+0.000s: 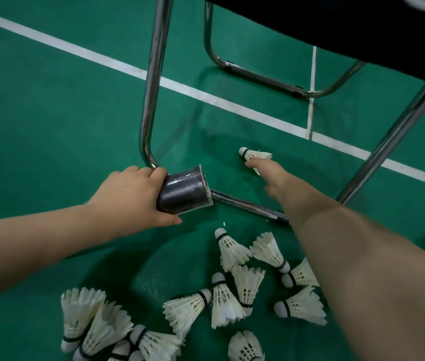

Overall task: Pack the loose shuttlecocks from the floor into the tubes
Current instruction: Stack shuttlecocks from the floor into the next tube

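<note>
- A dark cylindrical tube (184, 190) is gripped by the left hand (133, 195), mouth turned rightward.
- The lone white feathered shuttlecock (254, 154) beneath the chrome-framed chair (151, 82) is touched by the right hand (276, 178), fingers extended.
- Featherlight, crushable; the cork is judged safest to pinch.
- Other white shuttlecocks (225, 299) are scattered nearer, on the green floor (50, 113).

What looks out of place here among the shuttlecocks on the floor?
One shuttlecock lies alone under the chair, apart from the pile nearer the person. The right hand reaches for it while the left hand holds the tube.
</note>
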Demonstrator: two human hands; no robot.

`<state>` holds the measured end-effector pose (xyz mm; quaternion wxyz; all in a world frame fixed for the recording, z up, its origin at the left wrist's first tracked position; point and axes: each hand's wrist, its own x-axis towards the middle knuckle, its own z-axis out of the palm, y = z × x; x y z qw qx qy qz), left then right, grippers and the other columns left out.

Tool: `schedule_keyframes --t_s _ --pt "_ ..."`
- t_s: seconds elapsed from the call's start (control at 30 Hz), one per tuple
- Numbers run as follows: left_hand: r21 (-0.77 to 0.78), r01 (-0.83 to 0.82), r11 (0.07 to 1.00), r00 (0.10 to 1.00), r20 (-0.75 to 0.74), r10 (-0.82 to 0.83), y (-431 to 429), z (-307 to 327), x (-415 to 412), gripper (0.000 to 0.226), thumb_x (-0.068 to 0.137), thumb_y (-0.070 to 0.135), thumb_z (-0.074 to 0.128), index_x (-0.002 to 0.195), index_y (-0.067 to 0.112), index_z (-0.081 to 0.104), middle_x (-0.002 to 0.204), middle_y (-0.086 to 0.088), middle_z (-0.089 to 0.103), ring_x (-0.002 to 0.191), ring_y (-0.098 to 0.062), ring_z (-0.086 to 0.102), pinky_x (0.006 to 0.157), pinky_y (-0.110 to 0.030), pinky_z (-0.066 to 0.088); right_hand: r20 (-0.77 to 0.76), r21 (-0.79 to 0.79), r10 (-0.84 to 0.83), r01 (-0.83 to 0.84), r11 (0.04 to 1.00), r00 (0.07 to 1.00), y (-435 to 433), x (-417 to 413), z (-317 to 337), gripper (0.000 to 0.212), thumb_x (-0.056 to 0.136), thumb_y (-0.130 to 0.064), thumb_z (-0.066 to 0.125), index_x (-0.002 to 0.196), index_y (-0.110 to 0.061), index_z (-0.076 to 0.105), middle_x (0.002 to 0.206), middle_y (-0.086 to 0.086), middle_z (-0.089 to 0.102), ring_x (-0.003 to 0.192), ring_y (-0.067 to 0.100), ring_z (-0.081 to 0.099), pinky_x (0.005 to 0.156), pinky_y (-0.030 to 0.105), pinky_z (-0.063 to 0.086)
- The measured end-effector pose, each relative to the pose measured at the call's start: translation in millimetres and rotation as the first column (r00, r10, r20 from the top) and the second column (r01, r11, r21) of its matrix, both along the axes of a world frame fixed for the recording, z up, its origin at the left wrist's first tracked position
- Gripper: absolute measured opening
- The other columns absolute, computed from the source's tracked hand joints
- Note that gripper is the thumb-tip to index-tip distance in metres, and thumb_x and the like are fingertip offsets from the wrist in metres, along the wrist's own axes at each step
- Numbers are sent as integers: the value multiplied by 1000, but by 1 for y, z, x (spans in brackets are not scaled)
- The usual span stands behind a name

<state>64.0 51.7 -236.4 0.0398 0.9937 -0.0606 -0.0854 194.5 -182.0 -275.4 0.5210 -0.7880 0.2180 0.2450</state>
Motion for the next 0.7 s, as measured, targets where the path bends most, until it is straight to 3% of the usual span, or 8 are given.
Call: schedule_keyframes --t_s 0.2,0.33,0.4,0.53,0.7 --pt "-15 7 1000 1000 -13 -7 1 0 0 81 64 79 54 122 24 44 104 2 58 96 -20 53 81 -33 45 -41 92 -118 122 988 992 3 1 -7 57 94 -18 51 145 -11 26 151 7 30 137 22 29 111 39 23" --pt "-37 -4 999 1000 -13 4 4 1 1 81 62 80 53 121 24 44 103 2 57 95 -20 52 82 -34 47 -18 150 -155 156 976 988 9 -1 -4 53 95 -19 50 144 -12 30 149 3 34 135 19 34 109 41 27" --pt "-39 -15 999 1000 -14 15 5 2 0 80 62 79 54 119 24 44 103 1 57 94 -20 52 81 -35 47 -12 167 -158 158 973 987 7 -3 1 50 93 -22 54 139 -13 40 143 1 42 128 17 41 101 40 32" --pt "-39 -40 998 999 -4 40 8 7 -3 79 61 78 56 117 23 45 104 0 58 96 -22 53 81 -36 48 0 232 -75 73 970 997 -10 -10 24 29 92 -29 54 117 -15 57 126 -6 58 119 11 47 109 47 25" --pt "-66 -66 996 998 11 67 10 17 -15 77 62 76 61 117 24 44 103 0 57 96 -22 52 79 -35 48 24 294 125 -127 947 992 -27 -42 87 33 96 -34 45 115 -13 61 115 -8 65 113 6 51 106 43 25"
